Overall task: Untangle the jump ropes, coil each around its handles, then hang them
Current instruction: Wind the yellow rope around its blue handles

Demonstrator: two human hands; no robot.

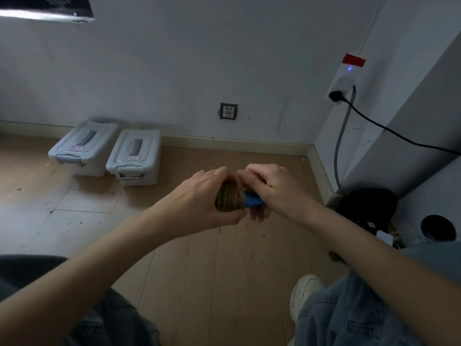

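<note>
Gripping one coiled rope (pixel 228 198): left hand (pixel 204 196) | right hand (pixel 277 191) pinching blue handle (pixel 253 201) | two bins (pixel 134 156)

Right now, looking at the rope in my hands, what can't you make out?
Head view only:
- Rope coil: its free end is hidden under the left hand and the right hand.
- Blue handle: most of it is covered by the right hand; a second handle isn't visible.
- Labels on the storage boxes: too small to read.
- Any hook: none in view.
</note>
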